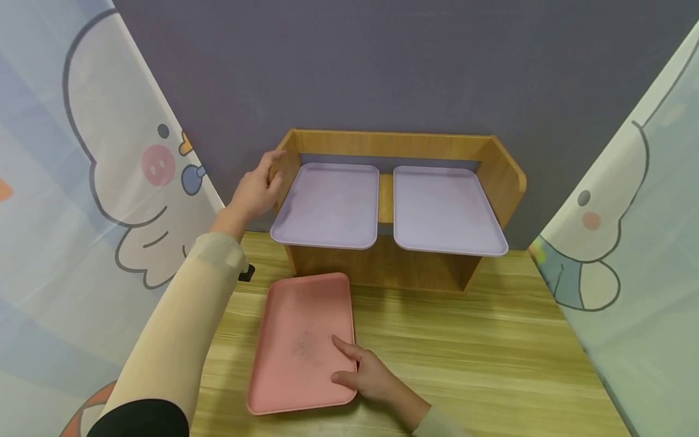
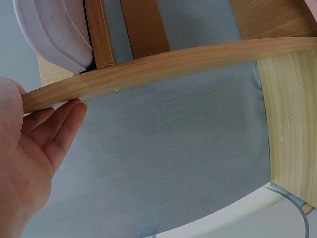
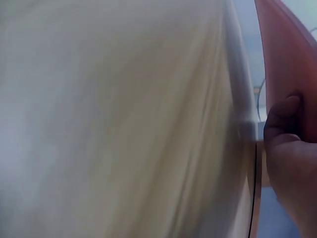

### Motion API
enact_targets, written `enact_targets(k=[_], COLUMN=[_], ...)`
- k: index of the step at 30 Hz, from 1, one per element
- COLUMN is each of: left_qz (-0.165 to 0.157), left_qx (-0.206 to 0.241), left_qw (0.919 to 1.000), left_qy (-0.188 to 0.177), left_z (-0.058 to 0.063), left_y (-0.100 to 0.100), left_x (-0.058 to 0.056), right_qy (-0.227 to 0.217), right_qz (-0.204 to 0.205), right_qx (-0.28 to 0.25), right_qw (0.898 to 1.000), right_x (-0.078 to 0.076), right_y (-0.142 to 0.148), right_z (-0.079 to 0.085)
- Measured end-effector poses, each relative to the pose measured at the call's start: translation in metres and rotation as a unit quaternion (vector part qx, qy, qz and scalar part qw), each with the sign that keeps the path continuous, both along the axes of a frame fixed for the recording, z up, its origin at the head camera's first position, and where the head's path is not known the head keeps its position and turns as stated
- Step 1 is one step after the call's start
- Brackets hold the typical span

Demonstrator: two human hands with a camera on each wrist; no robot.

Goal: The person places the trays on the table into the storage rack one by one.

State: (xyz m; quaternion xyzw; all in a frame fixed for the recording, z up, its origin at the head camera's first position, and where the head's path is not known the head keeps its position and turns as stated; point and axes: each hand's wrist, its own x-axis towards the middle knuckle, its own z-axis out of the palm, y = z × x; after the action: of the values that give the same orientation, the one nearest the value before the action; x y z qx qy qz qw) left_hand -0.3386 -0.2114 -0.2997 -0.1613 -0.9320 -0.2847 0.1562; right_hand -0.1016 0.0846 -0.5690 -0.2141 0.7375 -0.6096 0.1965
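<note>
A small two-level wooden shelf (image 1: pixel 395 144) stands against the back wall. My left hand (image 1: pixel 255 189) grips the upper edge of its left side panel. In the left wrist view the fingers (image 2: pixel 62 129) lie along the panel's outer face, with the thumb side over the other face. Low in front of the shelf's left half is a pink tray (image 1: pixel 300 328), a few dark smudges on its middle. My right hand (image 1: pixel 374 376) holds this tray by its right edge near the front corner, thumb over the top and the fingers partly hidden beneath.
Two pale purple trays, a left one (image 1: pixel 333 203) and a right one (image 1: pixel 445 209), lie side by side on the upper level, their fronts jutting out. Wood-grain table (image 1: pixel 464 358) extends to the right. Cartoon-printed curtains (image 1: pixel 117 133) flank both sides, with a grey wall (image 1: pixel 355 67) behind.
</note>
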Motion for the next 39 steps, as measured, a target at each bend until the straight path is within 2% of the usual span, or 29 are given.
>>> enact_targets(k=[7, 13, 15, 23, 26, 29, 33, 39], left_qz=[0.002, -0.001, 0.000, 0.004, 0.003, 0.002, 0.001, 0.003], left_qx=[0.001, 0.000, 0.001, 0.000, -0.002, -0.001, 0.000, -0.001], left_qw=[1.0000, 1.0000, 1.0000, 1.0000, 1.0000, 1.0000, 0.9999, 1.0000], left_qy=[0.001, -0.008, -0.005, 0.000, 0.005, 0.007, 0.011, 0.009], left_z=[0.001, 0.003, 0.003, 0.002, 0.001, 0.000, 0.000, -0.001], left_y=[0.001, 0.002, 0.002, 0.001, 0.001, 0.000, 0.000, 0.000], left_x=[0.001, 0.003, 0.002, 0.001, 0.000, -0.001, -0.002, -0.003], right_qy=[-0.008, 0.011, 0.010, 0.052, 0.043, 0.011, 0.006, 0.058], right_qz=[0.003, -0.019, -0.027, -0.069, -0.087, -0.105, -0.125, -0.133], right_qx=[-0.046, -0.020, -0.013, 0.020, 0.024, 0.033, 0.086, 0.186], right_qw=[0.999, 1.000, 1.000, 0.996, 0.995, 0.994, 0.988, 0.972], right_x=[0.006, 0.011, 0.010, 0.002, -0.001, -0.005, -0.013, -0.031], right_y=[0.042, 0.080, 0.093, 0.133, 0.143, 0.151, 0.158, 0.164], right_z=[0.004, 0.003, 0.002, -0.003, -0.003, -0.001, 0.004, 0.010])
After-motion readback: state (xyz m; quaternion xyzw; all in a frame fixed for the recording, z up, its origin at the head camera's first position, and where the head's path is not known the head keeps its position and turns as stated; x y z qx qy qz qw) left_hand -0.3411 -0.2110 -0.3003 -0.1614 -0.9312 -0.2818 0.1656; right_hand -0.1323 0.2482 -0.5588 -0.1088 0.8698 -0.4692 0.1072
